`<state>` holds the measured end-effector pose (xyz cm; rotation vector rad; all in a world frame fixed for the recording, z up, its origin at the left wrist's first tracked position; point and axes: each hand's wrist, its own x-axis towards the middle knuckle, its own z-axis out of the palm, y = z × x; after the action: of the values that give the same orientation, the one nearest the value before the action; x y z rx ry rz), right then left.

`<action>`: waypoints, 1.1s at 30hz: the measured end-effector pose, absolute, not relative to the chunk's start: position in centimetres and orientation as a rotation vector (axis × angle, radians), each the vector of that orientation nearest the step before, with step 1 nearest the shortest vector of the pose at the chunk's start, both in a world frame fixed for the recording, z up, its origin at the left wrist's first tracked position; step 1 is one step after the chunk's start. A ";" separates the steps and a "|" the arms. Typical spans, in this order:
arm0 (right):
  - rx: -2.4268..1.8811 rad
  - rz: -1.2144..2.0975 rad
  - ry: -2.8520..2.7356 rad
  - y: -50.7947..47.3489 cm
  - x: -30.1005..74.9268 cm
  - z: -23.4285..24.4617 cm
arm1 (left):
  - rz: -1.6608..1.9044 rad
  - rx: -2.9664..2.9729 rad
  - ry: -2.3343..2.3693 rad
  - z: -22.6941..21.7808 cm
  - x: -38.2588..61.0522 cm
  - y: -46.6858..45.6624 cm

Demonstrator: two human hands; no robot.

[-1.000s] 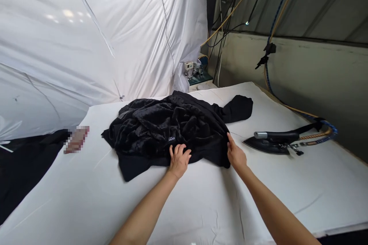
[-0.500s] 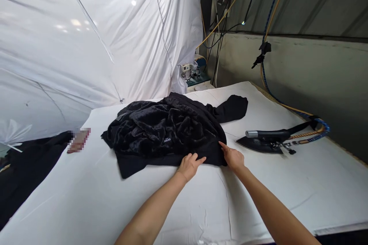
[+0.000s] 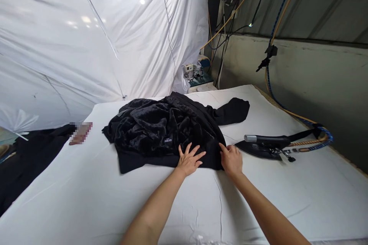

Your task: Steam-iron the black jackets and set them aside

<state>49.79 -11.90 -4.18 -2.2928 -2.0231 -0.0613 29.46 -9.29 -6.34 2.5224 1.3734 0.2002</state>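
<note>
A black garment (image 3: pixel 149 122) with a plush lining and a white "GUESS" label lies bunched on the white padded table (image 3: pixel 161 210), one sleeve stretched out to the right. My left hand (image 3: pixel 189 160) rests flat on the hem band nearest me, fingers spread. At the garment's right edge, my right hand (image 3: pixel 231 161) has its fingers curled on the black cloth. Just right of that hand, a black iron (image 3: pixel 261 147) lies with its tip pointing toward my fingers.
Blue and orange hoses (image 3: pixel 319 143) run from the iron up along the wall. White sheeting (image 3: pixel 100 38) hangs behind the table. More dark cloth (image 3: pixel 31 164) drapes over the left edge, beside a pixelated patch. A small machine (image 3: pixel 195 74) stands beyond the far edge.
My left hand's fingers have spread wider on the hem. My right hand has shifted slightly at the garment's edge, its fingers more curled. The view has turned a little left.
</note>
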 end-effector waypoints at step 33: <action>-2.621 0.464 -2.120 -7.5 65.3 4.8 | 0.200 2.161 1.756 -5.9 30.2 -10.4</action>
<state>65.26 -7.51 4.77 -2.6212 -2.1201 0.4644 30.24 -10.44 -5.89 2.1609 1.7561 0.2004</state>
